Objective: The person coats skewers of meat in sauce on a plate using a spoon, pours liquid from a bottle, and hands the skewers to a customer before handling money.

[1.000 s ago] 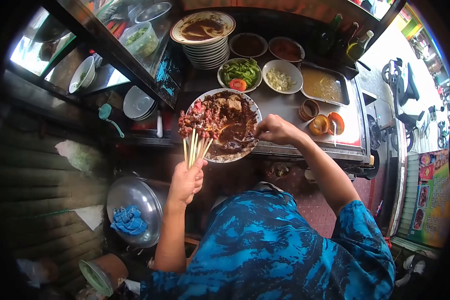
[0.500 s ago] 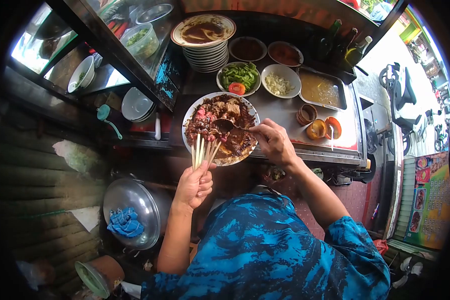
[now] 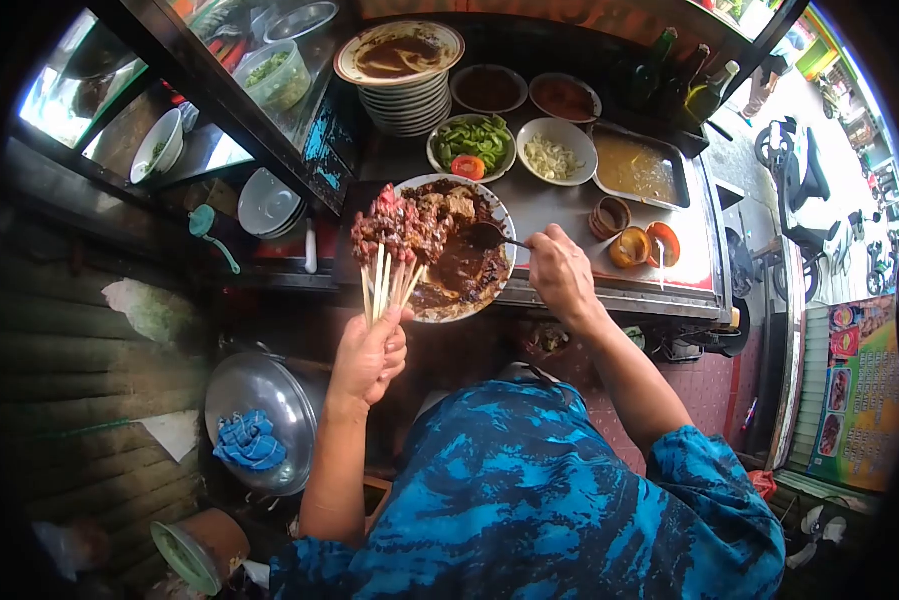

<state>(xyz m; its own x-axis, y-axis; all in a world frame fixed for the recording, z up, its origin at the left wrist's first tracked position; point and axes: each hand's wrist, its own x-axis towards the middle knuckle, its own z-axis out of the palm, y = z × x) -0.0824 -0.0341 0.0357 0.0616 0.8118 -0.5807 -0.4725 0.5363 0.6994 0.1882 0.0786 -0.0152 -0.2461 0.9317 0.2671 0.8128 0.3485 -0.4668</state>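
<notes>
A bundle of meat skewers (image 3: 398, 228) has its bare stick ends gripped in my left hand (image 3: 368, 358). Dark sauce coats the reddish meat, which is raised over the left rim of a white bowl (image 3: 511, 262). Inside that bowl lie thick brown sauce (image 3: 465, 262) and a few lighter brown chunks (image 3: 457, 205). My right hand (image 3: 562, 268), at the bowl's right side, pinches the handle of a spoon (image 3: 488, 236). The spoon's head rests in the sauce, apart from the skewers.
Behind the bowl stand a plate of sliced greens and tomato (image 3: 473, 150), a bowl of chopped pale vegetables (image 3: 552, 155), a metal tray of yellowish liquid (image 3: 642, 172) and stacked plates (image 3: 402, 100). Bottles (image 3: 705, 98) are at back right. A lidded pot (image 3: 260, 425) sits low left.
My left hand has lifted the skewers out of the sauce and moved them left to the bowl's rim. My right hand has shifted slightly right with the spoon.
</notes>
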